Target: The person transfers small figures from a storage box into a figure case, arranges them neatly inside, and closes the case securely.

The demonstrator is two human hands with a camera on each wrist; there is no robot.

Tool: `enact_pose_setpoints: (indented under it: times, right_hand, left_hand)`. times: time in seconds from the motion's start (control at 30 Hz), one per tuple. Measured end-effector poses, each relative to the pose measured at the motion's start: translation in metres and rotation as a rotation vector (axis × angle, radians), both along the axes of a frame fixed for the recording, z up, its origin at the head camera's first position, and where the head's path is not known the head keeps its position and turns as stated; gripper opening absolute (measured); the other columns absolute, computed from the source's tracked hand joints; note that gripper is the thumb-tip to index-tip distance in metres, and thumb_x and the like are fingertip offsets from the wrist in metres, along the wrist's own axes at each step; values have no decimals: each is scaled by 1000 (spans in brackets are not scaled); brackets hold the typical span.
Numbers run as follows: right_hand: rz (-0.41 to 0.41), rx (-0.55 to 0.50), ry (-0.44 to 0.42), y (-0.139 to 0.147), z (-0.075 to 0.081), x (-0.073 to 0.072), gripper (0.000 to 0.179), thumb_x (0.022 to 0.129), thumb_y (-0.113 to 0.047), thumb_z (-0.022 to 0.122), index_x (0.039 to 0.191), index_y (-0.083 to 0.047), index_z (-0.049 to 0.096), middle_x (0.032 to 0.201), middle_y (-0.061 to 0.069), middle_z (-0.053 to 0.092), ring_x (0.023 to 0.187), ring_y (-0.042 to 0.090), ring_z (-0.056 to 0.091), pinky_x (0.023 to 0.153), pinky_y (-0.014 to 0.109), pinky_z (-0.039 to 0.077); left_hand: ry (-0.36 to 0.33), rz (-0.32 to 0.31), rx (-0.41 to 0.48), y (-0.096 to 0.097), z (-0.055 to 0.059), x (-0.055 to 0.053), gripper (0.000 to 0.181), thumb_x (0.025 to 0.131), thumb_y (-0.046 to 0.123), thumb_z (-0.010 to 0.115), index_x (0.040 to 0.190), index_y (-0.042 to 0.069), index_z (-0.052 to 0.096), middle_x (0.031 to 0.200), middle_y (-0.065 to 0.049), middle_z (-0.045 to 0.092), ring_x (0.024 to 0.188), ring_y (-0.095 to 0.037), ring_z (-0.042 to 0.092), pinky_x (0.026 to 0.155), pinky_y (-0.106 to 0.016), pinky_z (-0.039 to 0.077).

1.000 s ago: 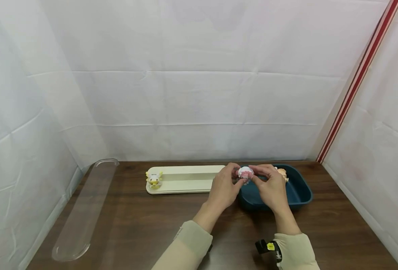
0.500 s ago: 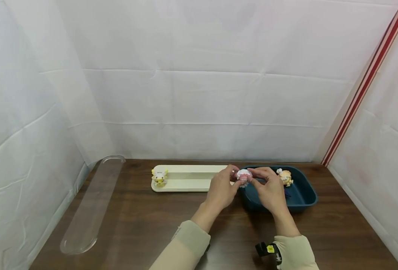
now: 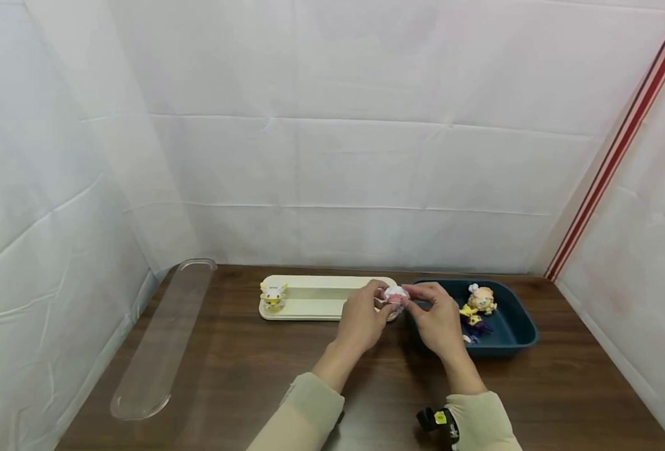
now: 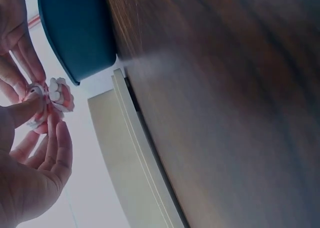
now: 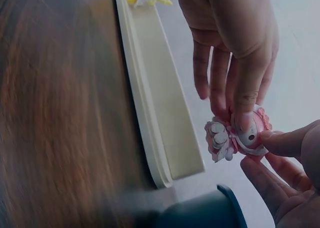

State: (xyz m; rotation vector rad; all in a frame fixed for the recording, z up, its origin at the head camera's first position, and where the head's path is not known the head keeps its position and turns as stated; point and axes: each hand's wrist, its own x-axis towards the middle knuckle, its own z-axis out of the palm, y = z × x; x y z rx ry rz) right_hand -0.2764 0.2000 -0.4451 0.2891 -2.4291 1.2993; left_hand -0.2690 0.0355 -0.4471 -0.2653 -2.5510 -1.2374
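Observation:
Between both hands is a small pink and white figurine (image 3: 396, 295), held up in front of the right end of the cream tray (image 3: 321, 309). My left hand (image 3: 361, 316) pinches it from the left with thumb and fingers. From the other side my right hand (image 3: 436, 319) pinches its head, as the right wrist view shows with the figurine (image 5: 250, 133) lying sideways there. A yellow and white figurine (image 3: 273, 297) stands at the tray's left end. Beneath and beyond my right hand is a dark blue bin (image 3: 515, 335).
Inside the bin lie an orange figurine (image 3: 481, 299) and a purple and yellow one (image 3: 475, 321). A long clear plastic cover (image 3: 163, 344) lies along the left side of the brown table (image 3: 253, 382). White sheeting (image 3: 332, 156) rises behind the table and at both sides.
Both hands have moved slightly left with the pink and white figurine, from over the bin's left part toward the tray's right end. More of the bin's figurines show. The head view has shifted a little.

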Motion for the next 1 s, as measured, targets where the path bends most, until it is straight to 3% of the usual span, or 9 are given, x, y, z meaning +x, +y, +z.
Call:
enact_pose_setpoints:
  times: [0.2,0.43,0.77,1.0]
  right_hand:
    - [-14,-17,27,-14,-5,0,24,90,-9,80,115,-10,80,111,7,70,107,26,74,89,49,61]
    - [6,-42,10,-27,-10,-2,21,91,-9,79,112,-10,80,111,6,70,106,26,74,88,46,62]
    - [57,-65,-24,-47,-15,-5,24,91,-11,80,115,-9,80,109,8,68,108,28,74,88,43,62]
    - [64,-45,-21,-59,-18,-8,25,90,-14,81,114,-11,80,108,6,70,106,26,74,86,43,63]
  left_hand:
    - [0,32,30,-6,-1,1,35,89,16,82,121,11,69,101,-6,78,89,-18,74,77,-30,59]
    - [13,66,11,-17,-2,4,31,90,17,81,118,9,71,98,-7,78,88,-18,75,74,-31,59]
    - [-62,83,76,-34,-2,7,30,91,14,79,120,7,71,106,-12,79,95,-21,78,78,-32,62]
    - [-66,99,91,-46,-1,9,28,93,11,76,120,5,71,107,-13,79,95,-23,78,81,-36,62]
